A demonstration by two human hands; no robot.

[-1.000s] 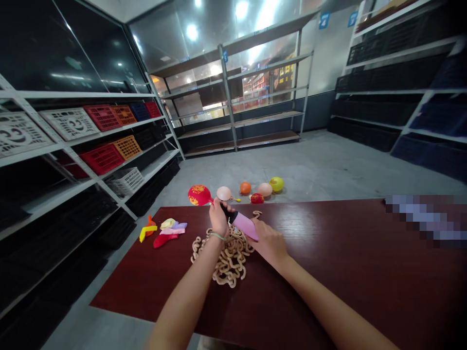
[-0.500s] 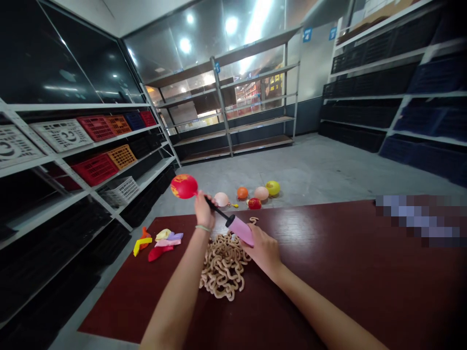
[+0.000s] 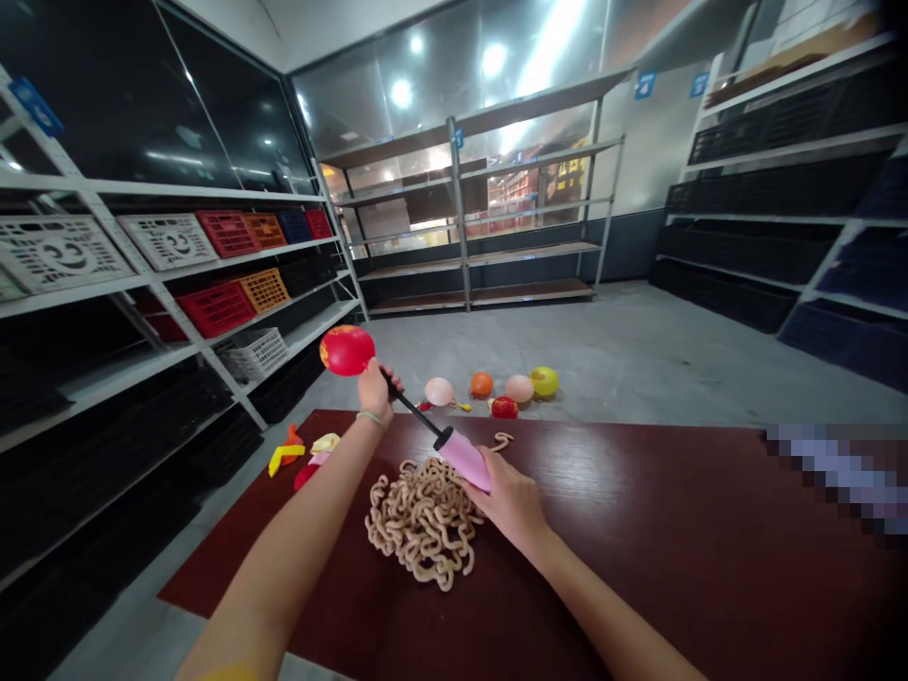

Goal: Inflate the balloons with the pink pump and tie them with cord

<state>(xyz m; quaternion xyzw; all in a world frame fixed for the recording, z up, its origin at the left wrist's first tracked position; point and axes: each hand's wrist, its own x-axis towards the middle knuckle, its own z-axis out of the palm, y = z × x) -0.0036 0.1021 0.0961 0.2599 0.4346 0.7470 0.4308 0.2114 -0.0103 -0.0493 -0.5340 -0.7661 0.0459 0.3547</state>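
Note:
My left hand [image 3: 375, 392] is closed around the neck of a red balloon [image 3: 347, 351] with yellow print, where it meets the black front end of a hand pump. The balloon is partly inflated and points away to the left. My right hand [image 3: 512, 501] grips the pink barrel of the balloon pump [image 3: 462, 461]; a black shaft stretches between the two hands. Below the pump lies a heap of beige curly strands [image 3: 422, 525] on the table. Flat balloons [image 3: 288, 452] in yellow, orange, cream and red lie left of my left forearm, which partly covers them.
The dark red table [image 3: 638, 530] spreads under my arms. Several inflated balloons [image 3: 520, 388] rest on the grey floor past its far edge. Shelves with crates [image 3: 225, 307] stand on the left, a metal rack [image 3: 466, 227] at the back. A blurred patch [image 3: 837, 473] covers the table's right side.
My left hand has moved away from the right one with the balloon, and more of the pump's black shaft shows. The view has shifted, too. Both hands keep their grips.

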